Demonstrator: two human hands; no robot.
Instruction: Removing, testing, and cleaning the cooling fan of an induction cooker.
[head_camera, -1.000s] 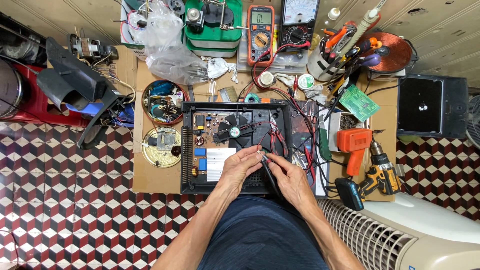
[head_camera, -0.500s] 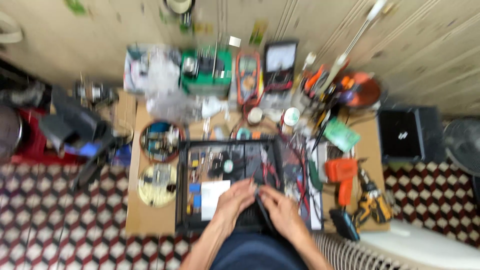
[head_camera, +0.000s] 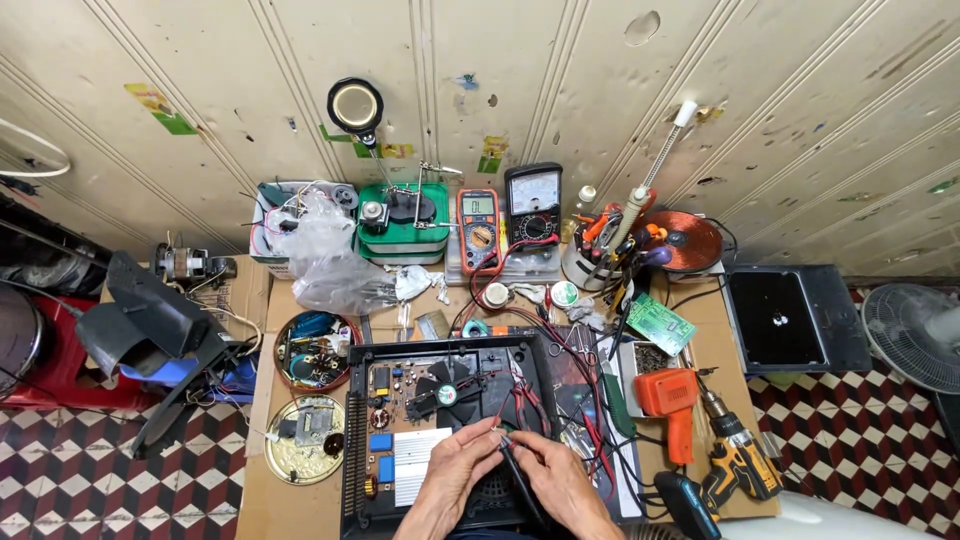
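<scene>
An opened black appliance case (head_camera: 358, 470) lies on the cardboard-covered bench. Inside it are a circuit board, a small black fan (head_camera: 447, 393), a white ribbed block (head_camera: 418, 468) and red and black wires (head_camera: 525, 400). Both of my hands are over its lower half, fingertips meeting. My left hand (head_camera: 455, 478) pinches the upper end of a thin black probe-like tool (head_camera: 508, 452). My right hand (head_camera: 557, 482) grips the same tool lower down, and the shaft runs under its fingers. What the tip touches is too small to tell.
An orange multimeter (head_camera: 480, 225), an analog meter (head_camera: 533, 205) and a green box (head_camera: 400, 225) stand at the back. Two round tins (head_camera: 312, 350) sit to the left. To the right are an orange drill (head_camera: 668, 402), a yellow drill (head_camera: 735, 465), a copper coil (head_camera: 692, 240), a black panel (head_camera: 790, 320) and a fan (head_camera: 915, 335).
The view has lifted, so more of the wall shows and the bench sits lower in frame. My hands stay together over the open case, holding the thin tool.
</scene>
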